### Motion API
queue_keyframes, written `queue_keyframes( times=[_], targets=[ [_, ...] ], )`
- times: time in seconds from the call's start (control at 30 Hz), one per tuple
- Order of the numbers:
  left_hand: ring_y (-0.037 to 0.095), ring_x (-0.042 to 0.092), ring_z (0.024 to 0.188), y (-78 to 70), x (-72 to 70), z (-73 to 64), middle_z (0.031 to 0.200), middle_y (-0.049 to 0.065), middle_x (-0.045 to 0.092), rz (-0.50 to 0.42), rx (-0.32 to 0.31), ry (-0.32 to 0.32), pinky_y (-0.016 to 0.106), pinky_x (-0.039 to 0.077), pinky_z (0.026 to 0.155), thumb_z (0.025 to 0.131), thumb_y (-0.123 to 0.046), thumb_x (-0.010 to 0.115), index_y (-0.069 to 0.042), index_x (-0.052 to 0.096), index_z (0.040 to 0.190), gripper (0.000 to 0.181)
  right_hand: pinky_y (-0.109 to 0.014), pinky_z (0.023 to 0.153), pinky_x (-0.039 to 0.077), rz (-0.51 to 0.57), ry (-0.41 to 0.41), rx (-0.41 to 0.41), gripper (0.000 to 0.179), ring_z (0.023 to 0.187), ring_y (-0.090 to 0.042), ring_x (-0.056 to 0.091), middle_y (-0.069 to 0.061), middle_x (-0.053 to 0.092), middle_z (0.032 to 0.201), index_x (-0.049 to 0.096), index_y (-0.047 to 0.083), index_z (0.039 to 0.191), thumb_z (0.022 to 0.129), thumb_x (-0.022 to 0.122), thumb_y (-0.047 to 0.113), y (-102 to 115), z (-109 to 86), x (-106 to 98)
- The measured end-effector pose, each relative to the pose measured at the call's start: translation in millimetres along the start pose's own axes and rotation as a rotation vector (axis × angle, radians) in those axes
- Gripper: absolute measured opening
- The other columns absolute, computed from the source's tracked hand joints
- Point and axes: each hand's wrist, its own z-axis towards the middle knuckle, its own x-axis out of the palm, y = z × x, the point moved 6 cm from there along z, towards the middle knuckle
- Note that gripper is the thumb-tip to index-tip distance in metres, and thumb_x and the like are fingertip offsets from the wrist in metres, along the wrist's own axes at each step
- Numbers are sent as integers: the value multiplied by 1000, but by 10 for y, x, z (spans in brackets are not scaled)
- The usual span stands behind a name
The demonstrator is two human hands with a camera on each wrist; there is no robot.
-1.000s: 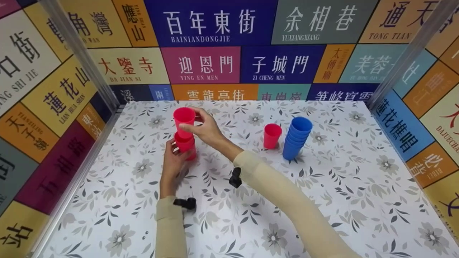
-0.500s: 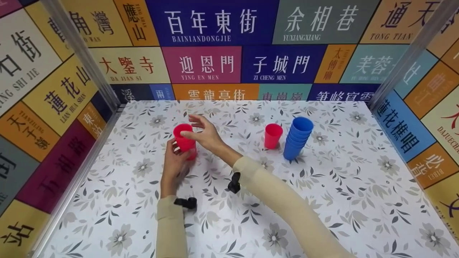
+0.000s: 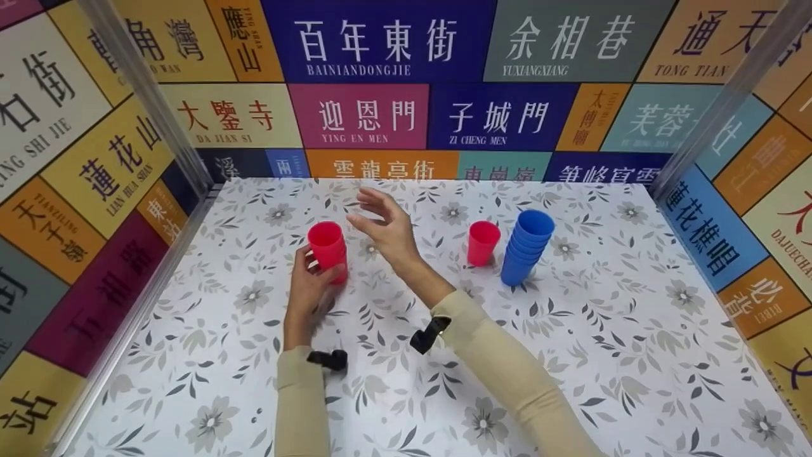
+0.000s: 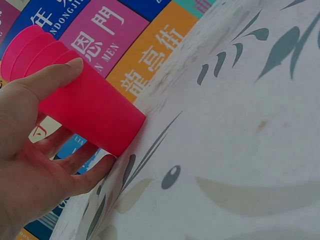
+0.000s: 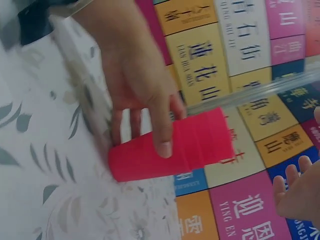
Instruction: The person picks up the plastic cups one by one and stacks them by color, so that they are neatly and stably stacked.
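Note:
A stack of nested red plastic cups [image 3: 328,244] stands upright on the patterned tabletop, left of centre. My left hand [image 3: 309,282] grips it from the left, the thumb across the front and the fingers behind. In the left wrist view several rims show at the top of the red cup stack [image 4: 90,100], and its base meets the table. My right hand [image 3: 390,231] is in the air to the right of the stack, fingers spread and holding nothing. The right wrist view also shows the left hand [image 5: 142,82] around the stack, with my right hand's fingertips [image 5: 292,175] at the right edge.
A single red cup [image 3: 483,243] stands upright right of centre. Next to it rises a tall stack of nested blue cups [image 3: 526,247], mouths up. Sign-covered panels [image 3: 355,114] wall the table [image 3: 406,393] at the back and both sides.
My right hand lowered a red cup into the stack that my left hand holds, let go, and moved away to the right. The left hand stayed in place.

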Motion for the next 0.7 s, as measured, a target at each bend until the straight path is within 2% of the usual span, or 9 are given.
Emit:
queue_keyframes(
  times=[0.17,0.37,0.53,0.7],
  targets=[
    [36,50,130,-5,2,-3,145,18,47,9,-21,-1,49,43,111,85,-9,77,-10,36,147,75,-43,105,50,56,-105,-30,49,121,-23,63,-19,65,130,59,2,135,88,74,5,111,-68,-196],
    [37,50,130,19,5,-21,145,19,46,-26,-36,20,48,43,110,85,-7,77,-10,36,147,75,-47,106,48,18,-201,-54,51,123,-24,61,-17,64,132,58,2,135,87,75,7,178,-175,-412],
    [36,47,133,45,-7,-32,148,17,44,-44,-69,27,48,41,112,85,-9,78,-12,35,148,76,-40,107,48,-26,-275,-27,52,126,-23,59,-14,64,134,58,5,137,88,75,10,127,-294,-608],
    [34,48,131,37,-12,-21,146,15,45,-39,-66,22,46,42,111,85,-8,78,-14,36,148,75,-37,106,48,-44,-362,0,52,128,-24,59,-14,63,135,58,4,136,88,75,10,45,-417,-796]
  ],
)
